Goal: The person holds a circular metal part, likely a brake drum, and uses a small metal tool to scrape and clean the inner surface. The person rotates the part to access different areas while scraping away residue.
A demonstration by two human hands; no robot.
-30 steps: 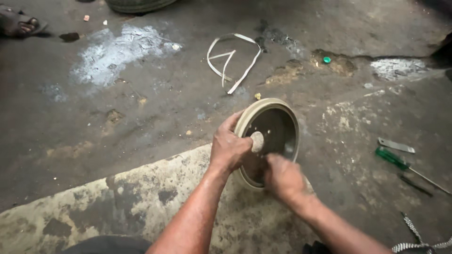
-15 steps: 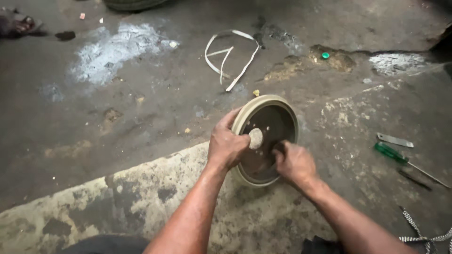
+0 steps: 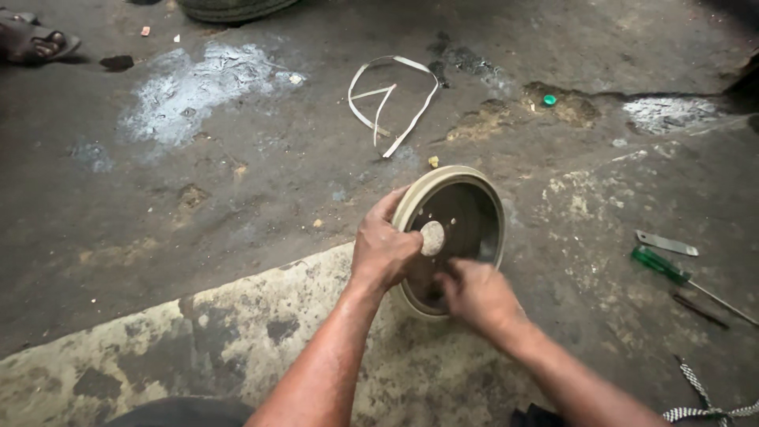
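A round metal drum (image 3: pixel 466 207) with a pale rim and dark inside stands tilted on its edge on the concrete floor. My left hand (image 3: pixel 385 247) grips its left rim, thumb across the opening. My right hand (image 3: pixel 474 295) reaches into the lower part of the drum's hollow, fingers curled against the dark inner wall; what the fingers hold is hidden.
A green-handled screwdriver (image 3: pixel 661 265), a flat metal strip (image 3: pixel 666 243) and a thin dark rod (image 3: pixel 700 311) lie at the right. A bent white strap (image 3: pixel 391 101) lies beyond the drum. A green cap (image 3: pixel 549 100), a tyre edge (image 3: pixel 233 8) and a sandalled foot (image 3: pixel 32 39) are farther off.
My right hand has shifted inside the drum, from its lower edge up toward the centre and back down. The drum stays held by my left hand in nearly the same place.
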